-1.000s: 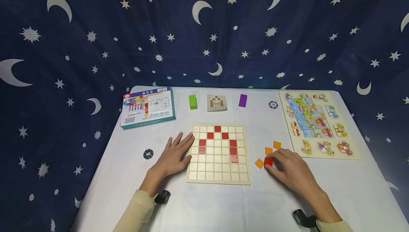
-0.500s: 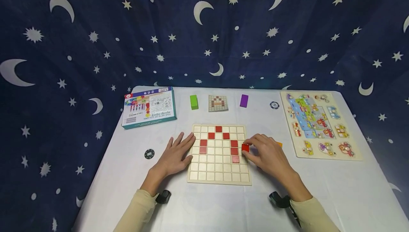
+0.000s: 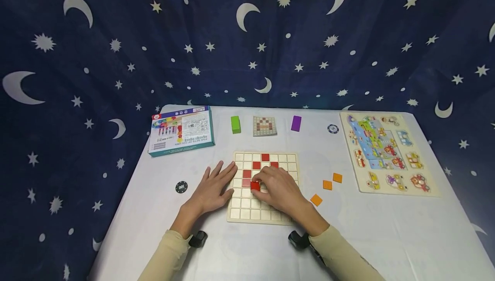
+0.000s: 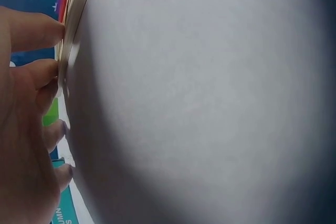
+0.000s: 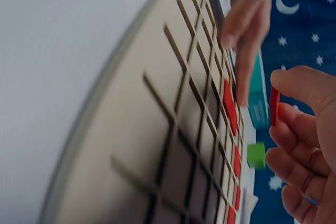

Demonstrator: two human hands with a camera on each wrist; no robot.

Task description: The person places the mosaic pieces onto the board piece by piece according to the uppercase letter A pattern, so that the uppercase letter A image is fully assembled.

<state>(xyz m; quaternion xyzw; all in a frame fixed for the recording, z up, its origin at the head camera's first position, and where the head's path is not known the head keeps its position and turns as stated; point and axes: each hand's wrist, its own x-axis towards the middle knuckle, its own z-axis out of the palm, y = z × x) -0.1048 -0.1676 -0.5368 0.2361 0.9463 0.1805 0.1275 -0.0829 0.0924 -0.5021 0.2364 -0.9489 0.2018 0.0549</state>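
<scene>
My right hand [image 3: 281, 190] pinches a red square tile [image 3: 255, 186] between thumb and fingertips, above the left part of the wooden grid board [image 3: 245, 215]. In the right wrist view the tile [image 5: 274, 107] is held on edge, clear of the board. Several red tiles lie in the grid: one in the top row [image 3: 265, 157], others stepping down to the left, such as the tile [image 3: 246, 173]. The right hand covers those further down on the right side. Resting flat with fingers spread, my left hand [image 3: 209, 190] touches the board's left edge.
Three orange tiles [image 3: 327, 185] lie right of the board. Behind it are a pattern card [image 3: 264, 126], a green block [image 3: 236, 124] and a purple block [image 3: 296, 123]. A boxed set [image 3: 181, 131] stands back left, a picture puzzle [image 3: 363, 182] back right. Poker chips [image 3: 181, 187] lie on both sides.
The right hand has carried the red tile leftward from beside the orange tiles, past the board's right edge, to over its left part. My left hand stays at the board's edge.
</scene>
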